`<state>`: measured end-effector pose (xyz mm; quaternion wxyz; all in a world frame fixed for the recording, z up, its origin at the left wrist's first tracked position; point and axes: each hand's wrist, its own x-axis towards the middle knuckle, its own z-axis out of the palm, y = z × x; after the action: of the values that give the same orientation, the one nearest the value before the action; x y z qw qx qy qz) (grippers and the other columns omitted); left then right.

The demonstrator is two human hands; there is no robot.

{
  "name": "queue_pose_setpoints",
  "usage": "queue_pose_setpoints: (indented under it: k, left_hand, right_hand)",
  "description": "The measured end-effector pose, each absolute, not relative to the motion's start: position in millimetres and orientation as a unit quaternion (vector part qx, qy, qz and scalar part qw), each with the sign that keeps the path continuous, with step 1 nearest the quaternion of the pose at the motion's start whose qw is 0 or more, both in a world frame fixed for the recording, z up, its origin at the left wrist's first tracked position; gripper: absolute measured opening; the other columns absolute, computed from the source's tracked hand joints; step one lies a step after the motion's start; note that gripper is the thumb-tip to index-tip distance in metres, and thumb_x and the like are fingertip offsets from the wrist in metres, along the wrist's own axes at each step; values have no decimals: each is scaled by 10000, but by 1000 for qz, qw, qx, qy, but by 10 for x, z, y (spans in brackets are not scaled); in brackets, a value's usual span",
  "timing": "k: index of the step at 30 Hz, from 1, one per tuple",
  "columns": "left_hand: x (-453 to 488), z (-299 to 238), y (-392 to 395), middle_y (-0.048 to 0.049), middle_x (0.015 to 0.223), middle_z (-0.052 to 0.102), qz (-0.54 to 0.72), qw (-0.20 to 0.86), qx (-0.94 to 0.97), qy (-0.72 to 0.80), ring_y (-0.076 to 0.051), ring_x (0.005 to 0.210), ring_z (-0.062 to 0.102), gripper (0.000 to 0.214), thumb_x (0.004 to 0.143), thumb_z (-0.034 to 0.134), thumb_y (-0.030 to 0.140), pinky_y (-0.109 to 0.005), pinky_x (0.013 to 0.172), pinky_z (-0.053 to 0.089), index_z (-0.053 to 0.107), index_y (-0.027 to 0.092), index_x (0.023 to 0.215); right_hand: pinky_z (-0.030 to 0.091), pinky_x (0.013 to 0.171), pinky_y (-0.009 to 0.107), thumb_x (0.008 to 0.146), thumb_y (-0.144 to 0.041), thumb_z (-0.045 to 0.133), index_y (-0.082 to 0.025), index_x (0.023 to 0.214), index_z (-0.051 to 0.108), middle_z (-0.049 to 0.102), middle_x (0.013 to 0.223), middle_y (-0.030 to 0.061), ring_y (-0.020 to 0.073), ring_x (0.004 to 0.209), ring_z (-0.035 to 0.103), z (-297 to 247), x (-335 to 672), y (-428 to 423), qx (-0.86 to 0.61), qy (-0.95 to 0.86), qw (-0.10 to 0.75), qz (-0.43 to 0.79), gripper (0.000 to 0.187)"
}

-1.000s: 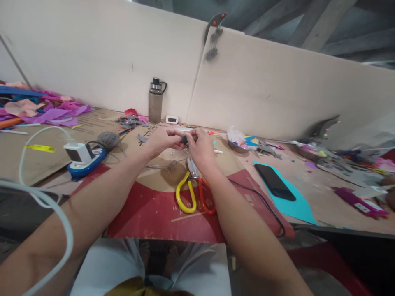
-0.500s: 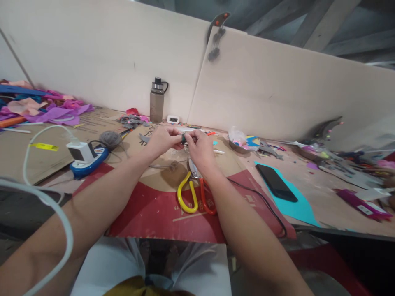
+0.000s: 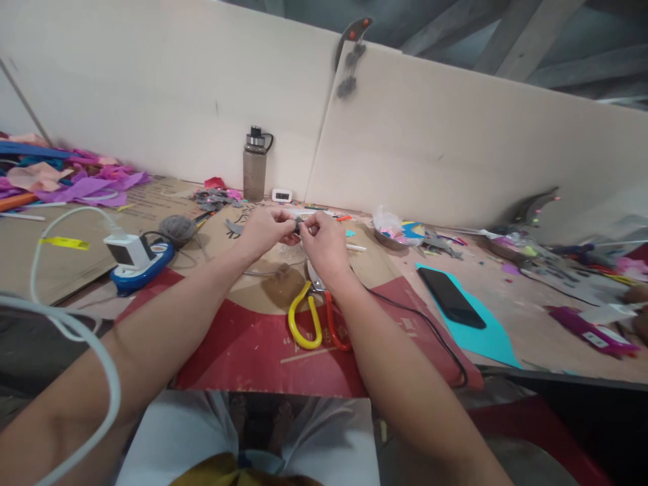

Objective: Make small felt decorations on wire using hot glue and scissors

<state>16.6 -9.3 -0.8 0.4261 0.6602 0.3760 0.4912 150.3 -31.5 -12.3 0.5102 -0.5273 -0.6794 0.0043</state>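
Both hands meet above the middle of the cardboard-covered table [image 3: 516, 317]. My left hand [image 3: 266, 231] and my right hand [image 3: 324, 244] pinch a small dark grey piece [image 3: 298, 221] between their fingertips; what the piece is I cannot make out. Just below the hands lie scissors [image 3: 316, 312] with one yellow and one red handle, on a red and tan sheet. A thin grey thread with a knot [image 3: 276, 273] lies on the sheet under my left wrist.
A grey water bottle [image 3: 254, 165] and a small white clock [image 3: 281, 196] stand by the back boards. A ball of grey yarn [image 3: 177, 228] and a white charger on a blue power strip [image 3: 136, 258] sit left. A black phone [image 3: 450, 298] lies on turquoise paper, right. Purple paper scraps [image 3: 75, 179] pile far left.
The hands have stayed together at the same spot, with small finger movements on the little piece. The view has shifted slightly.
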Motion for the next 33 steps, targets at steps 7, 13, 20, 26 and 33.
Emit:
queue_pose_setpoints:
  k: [7,13,20,26,33]
  left_hand:
    - [185,-25,-70,17,584,617,487,427,666,371,-100,546,615,50,687,584,148,-241,610,538,597,162,641]
    - [159,23,-111,-5,642,653,448,432,702,345,-124,608,656,23,704,585,153,-273,663,548,606,152,712]
    - [154,-1,-85,-14,615,653,437,462,688,350,-131,593,662,36,722,597,173,-258,635,544,597,152,693]
    - [148,-54,-5,-16,572,639,473,442,664,374,-139,528,650,85,709,634,154,-244,562,537,583,153,641]
    - [-44,-28,228,-23,613,628,632,381,571,361,-141,537,654,113,753,647,213,-207,483,509,594,113,756]
  right_hand:
    - [340,596,262,721,-229,524,-204,619,481,517,599,-16,129,590,447,-99,1489,-297,-534,-662,524,28,114]
    - [335,559,251,688,-268,547,-196,608,512,532,575,-24,118,553,447,-102,1548,-257,-552,-624,544,97,113]
    - [350,580,259,678,-247,553,-191,591,517,543,589,-26,118,568,467,-109,1576,-250,-551,-632,531,120,109]
    - [352,607,256,743,-278,552,-187,682,517,532,627,-28,120,601,472,-135,1529,-260,-537,-657,516,115,115]
    - [385,682,265,852,-238,420,-185,807,542,562,728,-4,135,685,501,-155,1393,-390,-465,-721,494,142,140]
